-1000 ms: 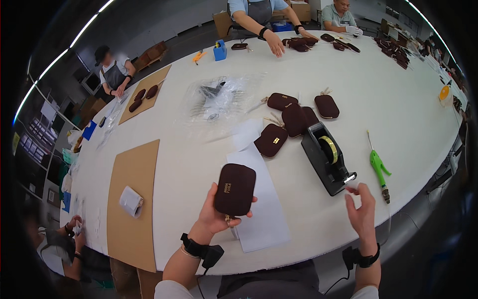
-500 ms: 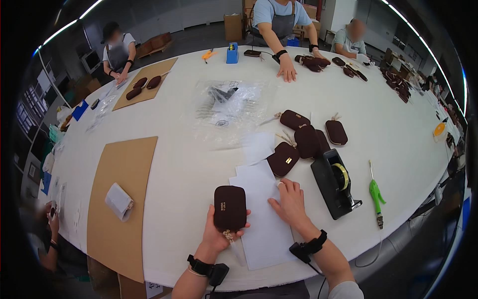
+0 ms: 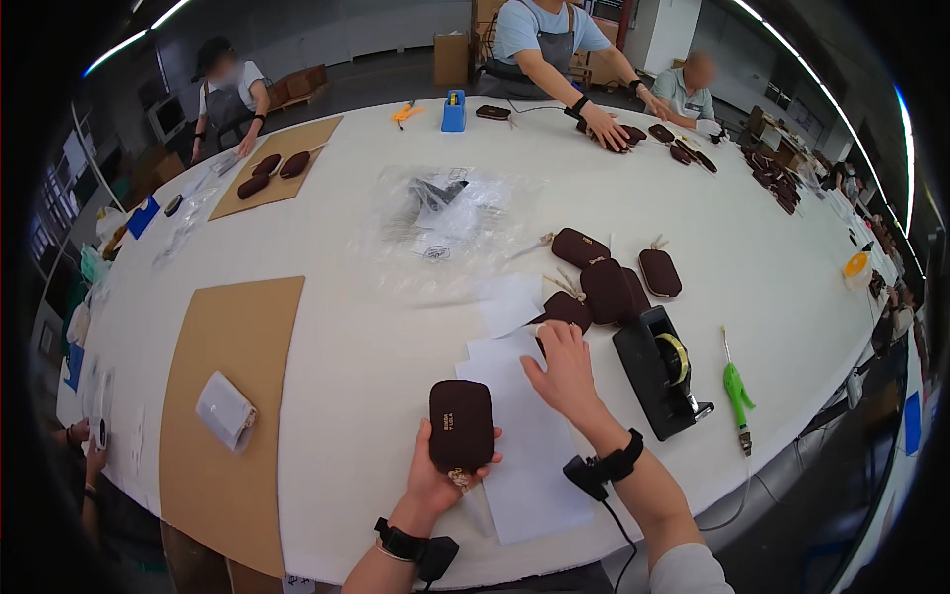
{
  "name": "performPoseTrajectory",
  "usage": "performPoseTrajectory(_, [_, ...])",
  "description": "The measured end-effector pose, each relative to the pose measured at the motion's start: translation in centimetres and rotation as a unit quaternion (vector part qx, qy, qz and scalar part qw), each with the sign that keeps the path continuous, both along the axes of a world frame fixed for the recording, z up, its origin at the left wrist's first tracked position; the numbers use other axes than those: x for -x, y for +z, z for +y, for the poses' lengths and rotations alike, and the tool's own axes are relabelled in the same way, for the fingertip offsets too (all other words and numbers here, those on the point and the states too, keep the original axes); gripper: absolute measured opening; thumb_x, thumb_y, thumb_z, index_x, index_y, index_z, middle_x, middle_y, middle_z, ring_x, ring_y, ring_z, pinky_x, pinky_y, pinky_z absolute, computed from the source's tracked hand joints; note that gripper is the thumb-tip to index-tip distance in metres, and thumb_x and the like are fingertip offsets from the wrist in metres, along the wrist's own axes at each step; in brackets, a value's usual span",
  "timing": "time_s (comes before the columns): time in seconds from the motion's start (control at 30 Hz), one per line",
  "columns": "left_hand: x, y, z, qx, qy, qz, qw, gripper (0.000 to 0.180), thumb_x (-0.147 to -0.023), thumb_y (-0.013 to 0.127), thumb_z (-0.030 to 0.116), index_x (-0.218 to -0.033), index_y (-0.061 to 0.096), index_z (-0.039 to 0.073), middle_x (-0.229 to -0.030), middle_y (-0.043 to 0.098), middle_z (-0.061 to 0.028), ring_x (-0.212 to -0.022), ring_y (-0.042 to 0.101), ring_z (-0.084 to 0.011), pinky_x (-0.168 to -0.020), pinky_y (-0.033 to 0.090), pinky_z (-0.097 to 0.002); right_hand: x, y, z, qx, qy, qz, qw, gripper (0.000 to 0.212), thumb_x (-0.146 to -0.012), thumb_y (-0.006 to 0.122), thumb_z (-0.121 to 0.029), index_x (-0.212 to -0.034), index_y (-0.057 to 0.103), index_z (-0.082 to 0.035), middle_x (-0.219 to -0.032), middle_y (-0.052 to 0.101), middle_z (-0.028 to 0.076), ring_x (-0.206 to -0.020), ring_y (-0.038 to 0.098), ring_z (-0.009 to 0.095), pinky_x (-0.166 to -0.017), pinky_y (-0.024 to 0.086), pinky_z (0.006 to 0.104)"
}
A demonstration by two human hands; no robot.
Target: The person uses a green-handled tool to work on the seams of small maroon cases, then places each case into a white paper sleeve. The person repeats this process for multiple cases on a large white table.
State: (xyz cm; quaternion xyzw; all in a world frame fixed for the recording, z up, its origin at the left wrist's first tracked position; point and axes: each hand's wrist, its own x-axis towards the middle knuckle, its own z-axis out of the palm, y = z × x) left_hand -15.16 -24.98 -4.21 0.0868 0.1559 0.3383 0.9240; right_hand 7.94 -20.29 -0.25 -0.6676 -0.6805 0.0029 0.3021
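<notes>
My left hand (image 3: 427, 477) is closed round a small dark brown zip pouch (image 3: 461, 426), held upright over the table with gold lettering on its face. A beaded charm and a clear strip hang from its lower end. My right hand (image 3: 566, 368) reaches over white paper sheets (image 3: 524, 445), fingers apart and nothing seen in them. Its fingertips come up to the lower edge of a brown pouch (image 3: 566, 309), partly covering it; contact is unclear. Further brown pouches lie bunched beyond, among them one in front (image 3: 605, 290) and one at the right (image 3: 660, 272).
A black tape dispenser (image 3: 653, 371) and a green air gun (image 3: 735, 391) with a hose lie at right. Cardboard (image 3: 233, 337) at left bears a wrapped packet (image 3: 226, 408). Clear plastic bags (image 3: 435, 223) lie mid-table. Co-workers stand or sit around the far side.
My right hand has moved forward from the paper to the nearest pouch of the bunch. My left hand still holds its pouch. Across the table, a co-worker's hand has moved onto the far pouches.
</notes>
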Motion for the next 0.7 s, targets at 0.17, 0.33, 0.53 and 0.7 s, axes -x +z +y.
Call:
performPoseTrajectory(0.17, [-0.1,-0.4,-0.1,0.007,-0.012,-0.022,1.0,0.076,-0.094,0.023,0.066,-0.142,0.037,0.009,-0.129,0.053,-0.0201,-0.096,0.062,-0.0336,-0.068,0.051,-0.0343,-2.9,-0.3,10.9,0.116,-0.107,-0.053,0.986,0.048,-0.074,0.073,-0.026,-0.112,0.059,0.001,-0.117,0.054,0.016,-0.113,0.047,0.034,-0.094,0.041,0.048])
performPoseTrajectory(0.33, [-0.2,-0.5,-0.3,0.013,-0.013,-0.006,1.0,0.078,-0.093,0.026,0.068,-0.143,0.036,0.009,-0.13,0.052,-0.0211,-0.097,0.061,-0.0344,-0.068,0.051,-0.0344,-3.8,-1.7,14.0,0.218,-0.164,-0.049,0.961,0.056,-0.07,0.076,-0.034,-0.11,0.06,0.001,-0.126,0.048,0.017,-0.12,0.041,0.036,-0.098,0.039,0.05])
performPoseTrajectory(0.53, [0.0,-1.1,-0.2,0.008,-0.008,-0.007,1.0,0.084,-0.09,0.025,0.072,-0.144,0.035,0.007,-0.129,0.05,-0.0239,-0.096,0.06,-0.0378,-0.068,0.049,-0.0355,-4.3,-3.3,15.0,0.173,-0.045,-0.038,0.983,0.027,-0.071,0.07,-0.022,-0.089,0.065,-0.002,-0.101,0.062,0.019,-0.097,0.057,0.034,-0.084,0.048,0.0431])
performPoseTrajectory(0.7, [0.1,-0.5,-0.1,0.036,-0.01,0.03,0.999,0.087,-0.089,0.024,0.073,-0.144,0.034,0.007,-0.129,0.05,-0.0248,-0.093,0.06,-0.0378,-0.068,0.049,-0.0359,-7.8,-3.4,19.5,-0.019,-0.117,0.225,0.967,0.016,-0.07,0.064,-0.012,-0.078,0.059,0.002,-0.067,0.064,0.019,-0.061,0.062,0.037,-0.061,0.049,0.0422])
